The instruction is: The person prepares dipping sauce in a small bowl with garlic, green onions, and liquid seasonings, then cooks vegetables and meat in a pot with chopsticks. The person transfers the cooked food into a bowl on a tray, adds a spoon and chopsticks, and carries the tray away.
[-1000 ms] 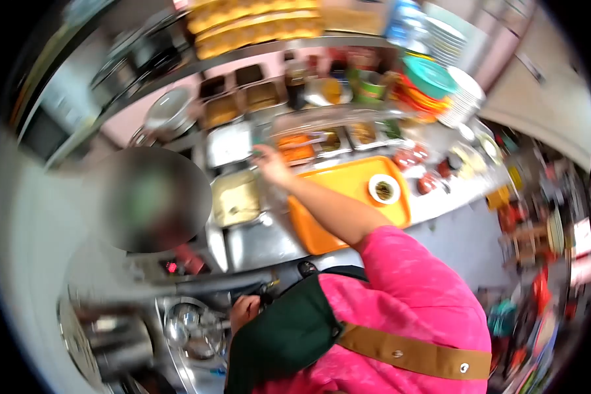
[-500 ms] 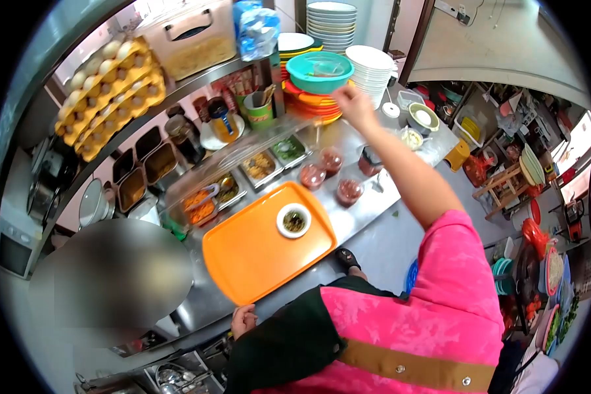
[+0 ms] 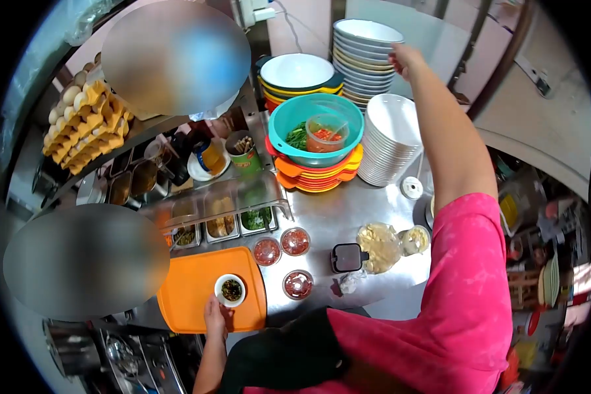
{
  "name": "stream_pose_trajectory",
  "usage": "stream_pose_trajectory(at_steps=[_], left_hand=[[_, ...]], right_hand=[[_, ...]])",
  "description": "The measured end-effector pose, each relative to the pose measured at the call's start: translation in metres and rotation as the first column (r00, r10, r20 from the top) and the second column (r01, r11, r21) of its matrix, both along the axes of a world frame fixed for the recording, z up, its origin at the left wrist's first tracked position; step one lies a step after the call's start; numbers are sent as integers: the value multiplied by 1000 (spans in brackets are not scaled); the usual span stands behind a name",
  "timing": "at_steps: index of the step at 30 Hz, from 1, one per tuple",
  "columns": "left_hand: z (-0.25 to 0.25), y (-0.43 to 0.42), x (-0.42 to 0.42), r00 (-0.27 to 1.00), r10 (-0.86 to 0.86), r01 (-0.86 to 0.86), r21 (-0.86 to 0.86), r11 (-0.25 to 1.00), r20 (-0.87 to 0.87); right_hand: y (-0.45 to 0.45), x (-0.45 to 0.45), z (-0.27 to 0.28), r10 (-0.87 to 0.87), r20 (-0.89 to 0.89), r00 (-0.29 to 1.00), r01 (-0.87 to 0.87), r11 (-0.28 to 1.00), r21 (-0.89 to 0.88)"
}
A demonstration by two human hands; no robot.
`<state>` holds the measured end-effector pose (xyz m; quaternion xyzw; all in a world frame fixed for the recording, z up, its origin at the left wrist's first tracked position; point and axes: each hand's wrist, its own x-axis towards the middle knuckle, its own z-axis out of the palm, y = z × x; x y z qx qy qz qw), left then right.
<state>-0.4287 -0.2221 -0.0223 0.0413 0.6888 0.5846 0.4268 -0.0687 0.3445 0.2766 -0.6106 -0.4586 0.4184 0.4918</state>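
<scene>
Bowls [image 3: 362, 64] stacked upper right in my head view look stiff, probably slippery, best taken by the rim, where my right hand [image 3: 407, 60] curls; I cannot tell if it grips. Lower left, my left hand [image 3: 215, 318] is at a small white bowl [image 3: 218, 287], hold unclear.

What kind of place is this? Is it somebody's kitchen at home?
It looks more like a restaurant or food-stall kitchen. You can see a tall stack of bowls, stacked trays of eggs, and an orange tray with a small white bowl on it.
</scene>
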Motion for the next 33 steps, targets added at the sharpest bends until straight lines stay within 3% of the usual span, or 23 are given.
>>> stream_pose_trajectory(at_steps=[3,4,5,6,8,9,10,11,14,17,20,22,25,26,31,33], left_hand=[[-5,11,9,1000,0,2,96,995,-20],[-13,8,7,997,-56,61,86,994,-57],[-15,13,14,999,43,-43,151,988,0],[-11,15,19,996,89,-87,85,993,-26],[10,25,33,989,145,-145,24,989,-12],[9,26,37,986,168,-168,2,986,-17],[10,30,38,985,173,-173,-12,985,-24],[10,33,40,981,191,-192,-36,981,-23],[7,38,42,981,188,-192,-77,978,-53],[11,43,44,976,210,-215,-80,973,-62],[12,38,47,972,225,-232,-121,965,-71],[11,29,51,951,300,-303,-32,952,-74],[-48,-4,45,903,338,-298,182,937,-263],[-38,-12,48,887,319,-293,128,948,-335],[-7,-67,44,880,289,-289,60,956,-376],[3,-99,36,862,240,-333,-143,932,-447]], right_hand=[[56,14,-21,49,0,999,-49,992,116],[135,63,-47,304,301,904,-361,920,153],[156,73,-54,385,82,919,-393,907,153],[168,67,-54,315,-146,938,-292,943,157],[169,57,-43,214,-229,950,-178,969,170],[201,75,-46,255,-128,958,-241,963,116],[249,110,-53,482,-87,872,-468,872,142],[249,111,-51,511,-95,854,-497,857,137],[268,133,-39,393,35,919,-394,911,123],[413,207,-42,453,6,892,-451,886,107],[459,208,-31,516,23,857,-511,840,184],[454,199,-12,522,45,852,-517,823,236],[411,177,27,435,119,893,-449,838,310],[389,170,40,389,137,911,-413,843,345],[241,199,115,121,178,977,-200,815,543],[162,206,131,90,157,984,-166,791,589]])
